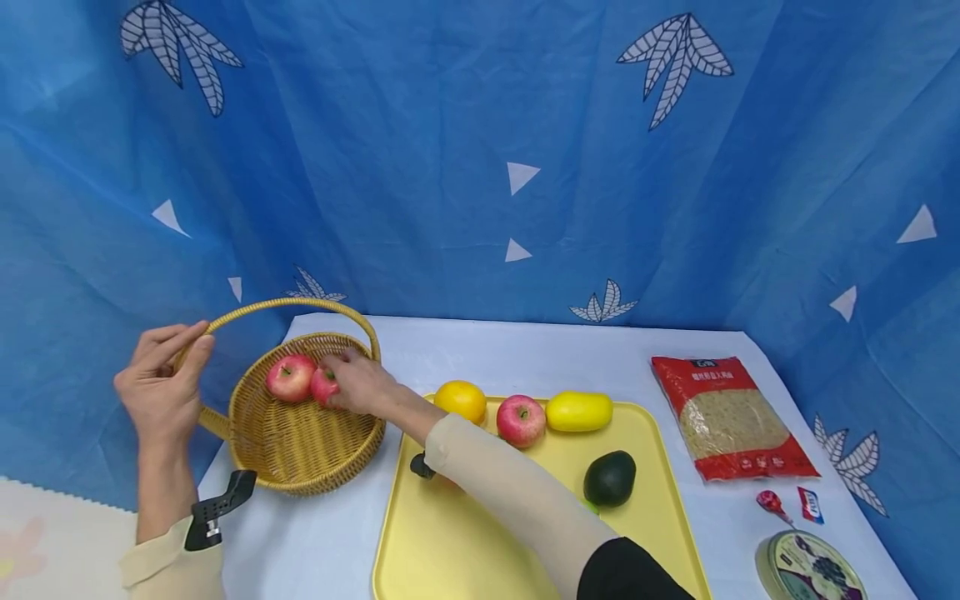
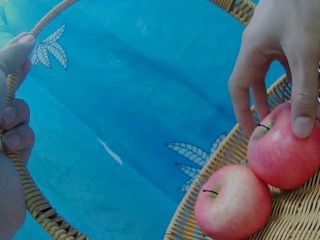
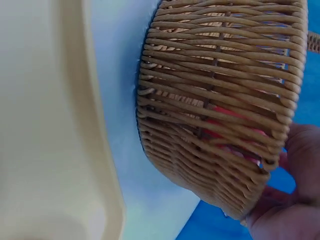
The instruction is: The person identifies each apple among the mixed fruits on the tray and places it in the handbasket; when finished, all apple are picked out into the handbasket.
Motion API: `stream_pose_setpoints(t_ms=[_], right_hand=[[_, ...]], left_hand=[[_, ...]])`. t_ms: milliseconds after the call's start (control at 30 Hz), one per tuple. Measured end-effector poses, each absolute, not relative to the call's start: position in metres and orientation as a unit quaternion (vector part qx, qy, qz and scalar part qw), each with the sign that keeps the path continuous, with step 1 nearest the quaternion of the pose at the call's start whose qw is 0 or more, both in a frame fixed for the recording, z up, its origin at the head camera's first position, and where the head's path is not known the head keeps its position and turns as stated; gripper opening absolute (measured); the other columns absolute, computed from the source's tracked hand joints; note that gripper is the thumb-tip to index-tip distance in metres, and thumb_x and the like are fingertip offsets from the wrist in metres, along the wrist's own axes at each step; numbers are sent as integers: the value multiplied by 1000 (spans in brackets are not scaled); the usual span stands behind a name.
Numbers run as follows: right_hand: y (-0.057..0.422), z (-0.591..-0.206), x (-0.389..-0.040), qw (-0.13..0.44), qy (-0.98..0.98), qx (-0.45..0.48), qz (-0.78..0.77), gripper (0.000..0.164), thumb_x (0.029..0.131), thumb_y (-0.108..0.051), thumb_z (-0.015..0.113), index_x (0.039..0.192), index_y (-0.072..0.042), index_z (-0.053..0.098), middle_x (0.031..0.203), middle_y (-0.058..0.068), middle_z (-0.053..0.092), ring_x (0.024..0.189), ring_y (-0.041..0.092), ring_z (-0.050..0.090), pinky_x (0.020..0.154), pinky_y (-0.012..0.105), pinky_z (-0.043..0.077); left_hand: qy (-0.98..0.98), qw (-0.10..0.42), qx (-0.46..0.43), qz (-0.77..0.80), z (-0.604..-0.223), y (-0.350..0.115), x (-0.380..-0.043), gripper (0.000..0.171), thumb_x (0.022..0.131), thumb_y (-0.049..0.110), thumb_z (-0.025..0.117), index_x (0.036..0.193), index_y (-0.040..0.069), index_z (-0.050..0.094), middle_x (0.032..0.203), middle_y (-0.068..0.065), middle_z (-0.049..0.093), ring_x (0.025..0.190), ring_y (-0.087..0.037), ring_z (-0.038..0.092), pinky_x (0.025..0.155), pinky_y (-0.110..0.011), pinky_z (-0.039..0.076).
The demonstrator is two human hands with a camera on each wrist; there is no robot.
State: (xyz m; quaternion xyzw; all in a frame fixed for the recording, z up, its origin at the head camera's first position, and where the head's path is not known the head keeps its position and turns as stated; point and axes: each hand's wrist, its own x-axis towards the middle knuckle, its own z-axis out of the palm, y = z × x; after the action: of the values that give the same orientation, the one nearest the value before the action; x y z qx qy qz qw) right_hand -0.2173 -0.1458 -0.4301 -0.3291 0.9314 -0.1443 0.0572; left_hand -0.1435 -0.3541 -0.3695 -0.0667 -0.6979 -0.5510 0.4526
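A wicker basket (image 1: pixel 311 454) with an arched handle (image 1: pixel 330 305) stands on the left of the white table. My left hand (image 1: pixel 167 379) grips the left side of that handle with thumb and fingers. Inside the basket lie two red apples, side by side and touching in the left wrist view. One apple (image 2: pixel 233 202) is free of any hand. Over the other apple (image 2: pixel 287 150) my right hand (image 1: pixel 367 385) reaches down, its fingers bent around the fruit. The basket's woven wall (image 3: pixel 215 105) hides most of the apples in the right wrist view.
Right of the basket lies a yellow tray (image 1: pixel 386 533) holding an orange (image 1: pixel 461 402), an apple (image 1: pixel 521 421), a yellow oblong fruit (image 1: pixel 580 412) and an avocado (image 1: pixel 610 478). Farther right are a red food bag (image 1: pixel 735 417), a lollipop (image 1: pixel 769 501), a small packet (image 1: pixel 811 505) and a round tin (image 1: pixel 813 568).
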Motion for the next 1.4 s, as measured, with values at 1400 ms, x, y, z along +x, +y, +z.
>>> stream_pose_setpoints(t_ms=[1400], right_hand=[[-55,-393,-166,79,874,-463,-126,61,92,-54,68,147,-39,46,135,-11,52,114,3,51,91,22,49]], left_hand=[[-678,463,-73,-566,-367,-349,-143,20,87,-10,72,105,-16,71,96,3,69,90,-10,59,69,-12,47]])
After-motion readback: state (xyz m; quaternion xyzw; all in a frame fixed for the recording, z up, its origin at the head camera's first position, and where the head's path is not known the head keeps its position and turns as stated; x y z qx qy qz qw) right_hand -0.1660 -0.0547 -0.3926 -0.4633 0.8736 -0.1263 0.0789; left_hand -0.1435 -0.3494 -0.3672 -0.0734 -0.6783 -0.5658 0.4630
